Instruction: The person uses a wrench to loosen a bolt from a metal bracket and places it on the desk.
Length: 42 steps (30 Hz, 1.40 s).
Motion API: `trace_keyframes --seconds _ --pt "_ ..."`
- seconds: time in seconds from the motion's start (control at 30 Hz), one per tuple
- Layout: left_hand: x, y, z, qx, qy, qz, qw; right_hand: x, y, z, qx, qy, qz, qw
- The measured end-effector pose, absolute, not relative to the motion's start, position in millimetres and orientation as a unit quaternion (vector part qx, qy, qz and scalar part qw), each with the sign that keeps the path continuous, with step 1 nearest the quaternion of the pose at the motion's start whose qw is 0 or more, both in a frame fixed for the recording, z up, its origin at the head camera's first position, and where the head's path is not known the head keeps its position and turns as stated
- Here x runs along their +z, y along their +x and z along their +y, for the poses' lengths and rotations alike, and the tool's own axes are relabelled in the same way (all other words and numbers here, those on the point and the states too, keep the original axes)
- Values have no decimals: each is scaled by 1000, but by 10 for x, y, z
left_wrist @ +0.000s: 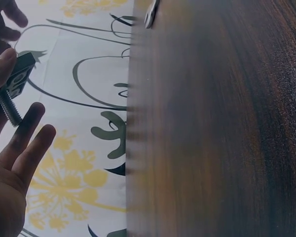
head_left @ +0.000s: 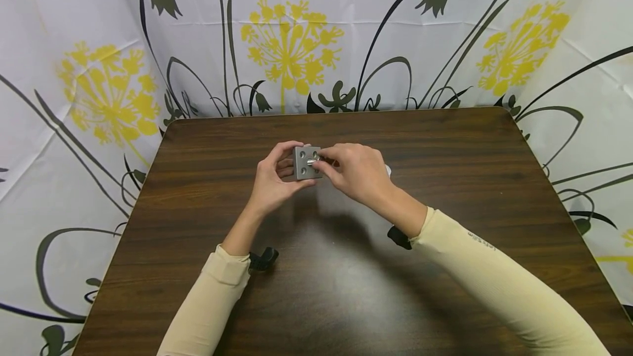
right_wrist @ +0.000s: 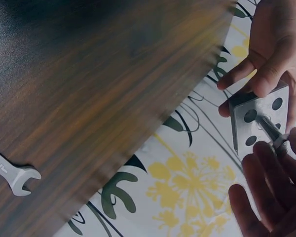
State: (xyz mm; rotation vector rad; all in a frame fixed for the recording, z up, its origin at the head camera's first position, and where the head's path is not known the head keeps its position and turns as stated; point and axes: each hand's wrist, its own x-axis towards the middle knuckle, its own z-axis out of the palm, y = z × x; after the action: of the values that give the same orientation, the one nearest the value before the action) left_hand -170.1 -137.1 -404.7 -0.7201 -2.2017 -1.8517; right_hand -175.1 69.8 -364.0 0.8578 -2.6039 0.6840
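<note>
A small square metal block [head_left: 307, 173] with several round holes is held up over the table by my left hand [head_left: 269, 183], thumb on one edge and fingers on the opposite one. From the middle of its face sticks a threaded bolt [right_wrist: 270, 127]. My right hand [head_left: 363, 172] pinches the bolt's outer end, where a nut-like collar [right_wrist: 281, 141] shows between thumb and fingers. On the other side of the block, a threaded shank [left_wrist: 10, 108] juts out towards my left fingers.
An open-ended wrench [right_wrist: 15, 177] lies on the dark wooden table [head_left: 207, 180], mostly hidden behind my right hand in the head view. A white curtain [head_left: 198, 43] with yellow and grey flowers hangs along the table's far edge and sides.
</note>
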Motion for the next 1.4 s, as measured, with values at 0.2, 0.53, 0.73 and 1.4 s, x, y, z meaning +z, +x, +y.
trace_keyframes --seconds 0.2,0.53,0.73,1.4 --pt "-4052 -1701 -1368 -631 -237 -734 80 -3660 -1751 713 239 343 -891 176" --pt "-4051 -1712 -1367 -628 -239 -736 82 -3647 -1747 700 242 321 -899 171" --pt "-4054 -1707 -1367 -627 -240 -737 84 -3651 -1742 700 245 320 -897 184" --pt "-4049 -1701 -1366 -626 -240 -737 83 -3634 -1752 705 251 316 -900 164"
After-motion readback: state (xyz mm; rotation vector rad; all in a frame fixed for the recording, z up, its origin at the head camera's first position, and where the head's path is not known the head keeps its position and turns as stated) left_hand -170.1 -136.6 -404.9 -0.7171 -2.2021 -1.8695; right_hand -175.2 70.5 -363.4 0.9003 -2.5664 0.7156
